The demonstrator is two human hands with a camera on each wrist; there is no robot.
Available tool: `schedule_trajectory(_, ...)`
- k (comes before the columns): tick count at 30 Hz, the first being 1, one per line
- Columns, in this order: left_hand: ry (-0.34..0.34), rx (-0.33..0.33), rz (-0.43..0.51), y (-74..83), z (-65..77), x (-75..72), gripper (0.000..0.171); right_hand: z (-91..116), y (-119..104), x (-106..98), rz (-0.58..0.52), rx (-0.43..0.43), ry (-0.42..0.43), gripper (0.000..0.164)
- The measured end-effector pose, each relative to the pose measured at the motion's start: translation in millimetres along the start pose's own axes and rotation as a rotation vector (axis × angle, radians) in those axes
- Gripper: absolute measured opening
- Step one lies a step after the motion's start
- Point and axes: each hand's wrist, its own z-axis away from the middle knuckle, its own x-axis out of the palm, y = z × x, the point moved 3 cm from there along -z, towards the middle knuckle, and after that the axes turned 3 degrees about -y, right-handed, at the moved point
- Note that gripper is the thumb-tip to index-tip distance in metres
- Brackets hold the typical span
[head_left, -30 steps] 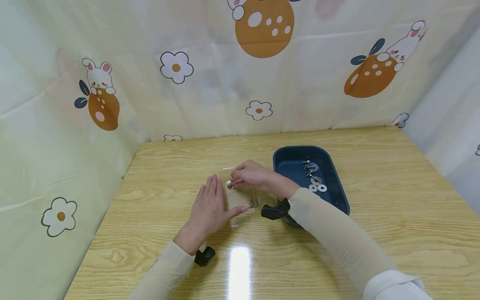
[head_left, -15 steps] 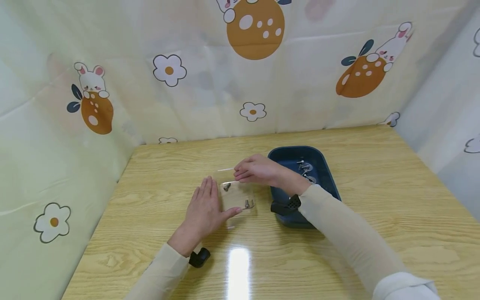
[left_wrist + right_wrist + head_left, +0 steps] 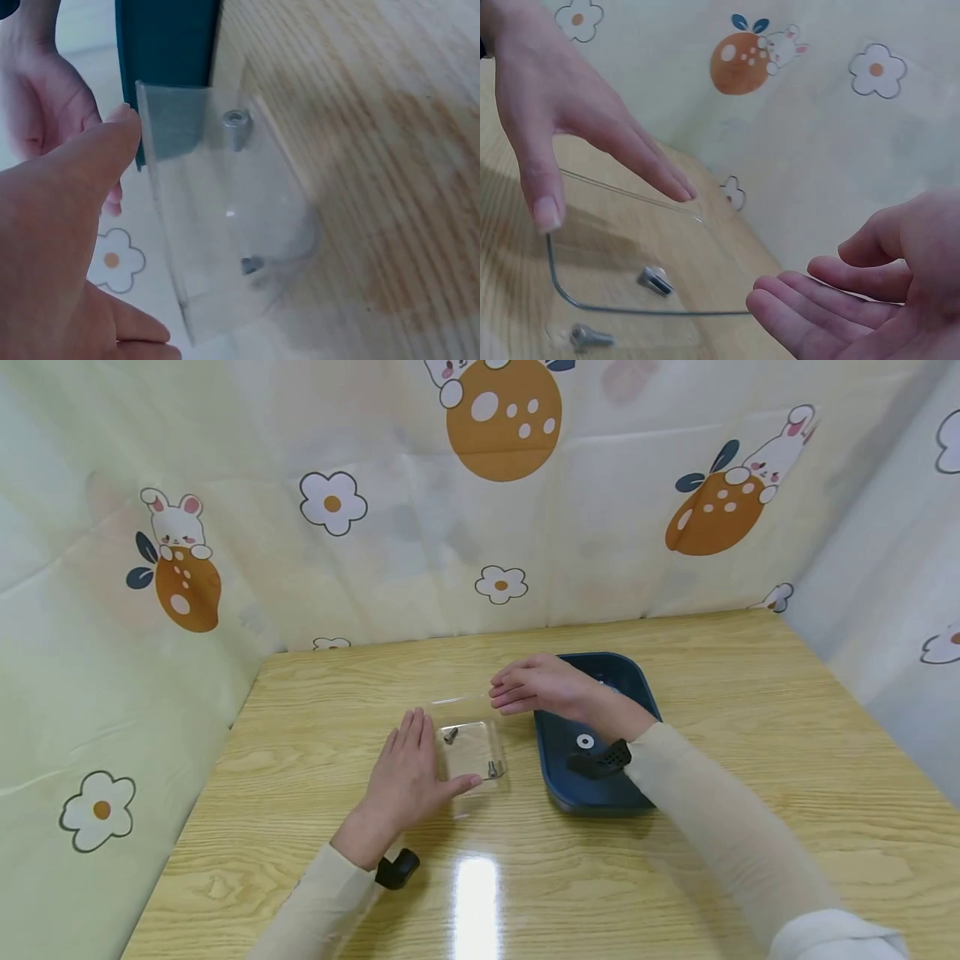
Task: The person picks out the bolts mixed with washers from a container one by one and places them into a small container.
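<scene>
On the left half of the wood-grained table (image 3: 315, 693), before a printed curtain (image 3: 247, 427), the left hand (image 3: 407, 768) lies beside a clear container (image 3: 471, 750). Its fingers are straight and together, pointing away from the body along the container's left side; the thumb is spread to the right and touches the near rim. The hand does not grip; this L-shaped brace probably serves to keep the light plastic from sliding.

Within the container, set in the middle between the two arms, two screws lie on their sides: a far-left screw (image 3: 451, 736) and a near-right screw (image 3: 492, 769). They occupy opposite corners, an arrangement whose purpose cannot be told.

Farther right, the right hand (image 3: 546, 685) hangs in the air between the container and a dark blue tray (image 3: 553, 781), partly over the tray. Its fingers are loosely extended, and no object shows in them; in the right-wrist view they bend slightly, away from the palm.

The tray stands just beside the container, presumably for short reaches. A pale washer (image 3: 585, 742) lies inside it; the far end is largely hidden by the right hand.
</scene>
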Motion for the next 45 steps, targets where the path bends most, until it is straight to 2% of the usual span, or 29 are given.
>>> schedule_trajectory(10, -0.021, 0.072, 0.030, 19.6, -7.7, -4.8, 0.115, 18.5, 2.6, -31.5, 0.014, -0.007, 0.051, 0.040)
schedule_trajectory(19, -0.026, 0.112, 0.033, 38.8, -13.1, -9.3, 0.115, 31.9, 5.5, -50.9, 0.048, 0.003, 0.095, 0.041)
schedule_trajectory(30, -0.034, 0.167, 0.011, 60.2, -19.1, -8.4, 0.114, 50.4, 12.3, -76.7, 0.104, 0.051, 0.145, 0.045)
schedule_trajectory(36, -0.043, 0.204, 0.029, 72.5, -21.5, -8.0, 0.115, 57.6, 18.7, -89.5, 0.162, 0.055, 0.155, 0.045)
schedule_trajectory(45, -0.063, 0.266, -0.011, 96.6, -25.1, -1.9, 0.117, 65.3, 26.7, -99.6, 0.210, 0.072, 0.200, 0.045)
